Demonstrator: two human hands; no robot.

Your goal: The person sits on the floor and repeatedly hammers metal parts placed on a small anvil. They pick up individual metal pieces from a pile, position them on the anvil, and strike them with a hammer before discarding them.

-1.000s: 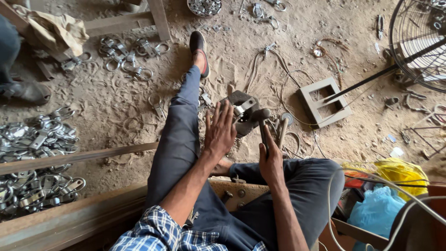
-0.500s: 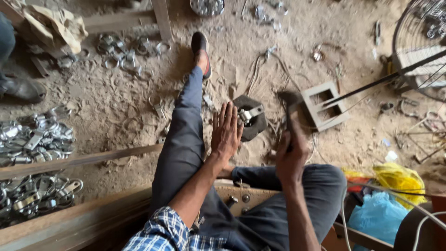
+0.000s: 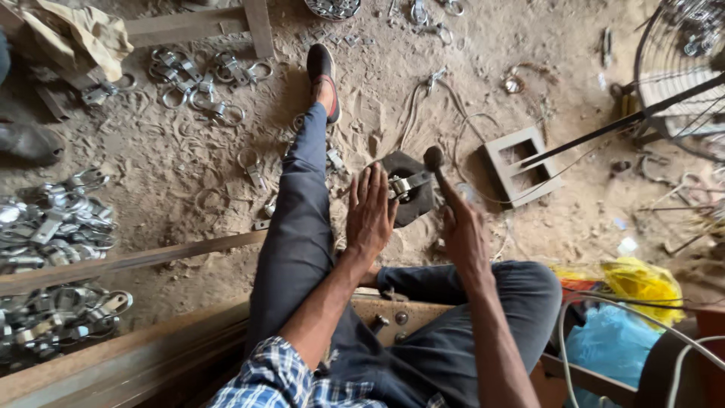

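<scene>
My left hand (image 3: 370,215) lies flat with fingers together, its fingertips resting on a shiny metal clamp piece (image 3: 404,183) that sits on a dark block (image 3: 411,198) on the sandy floor. In my right hand (image 3: 462,234) I grip the handle of a hammer (image 3: 436,162), whose dark head is raised just above and right of the clamp. My left leg in dark trousers (image 3: 298,227) stretches out to the left of the block.
Heaps of shiny metal clamps (image 3: 53,227) lie at the left, more clamps (image 3: 200,75) at the top. A grey rectangular metal frame (image 3: 521,165) sits right of the block. A long bar (image 3: 128,261) crosses at left. A wire fan guard (image 3: 680,53) stands top right; yellow (image 3: 642,281) and blue (image 3: 612,344) bags lie lower right.
My right hand has lifted the hammer from low beside the block to above the clamp. My left hand stayed on the piece.
</scene>
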